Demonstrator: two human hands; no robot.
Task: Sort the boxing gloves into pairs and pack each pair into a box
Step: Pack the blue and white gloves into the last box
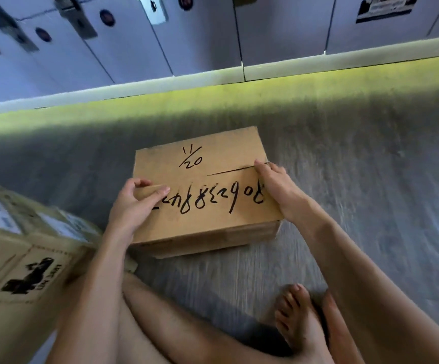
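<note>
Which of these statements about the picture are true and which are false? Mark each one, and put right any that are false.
1. The cardboard box in front of the person is shut. True.
2. A pair of boxing gloves lies on the floor beside that box. False: no gloves are in view.
3. Both hands touch the box, the left hand at its left edge and the right hand at its right edge. True.
4. The top of the box is blank. False: it bears handwritten black numbers.
5. A second, larger carton stands at the person's left. True.
6. The box rests on a table. False: it sits on the grey floor.
</note>
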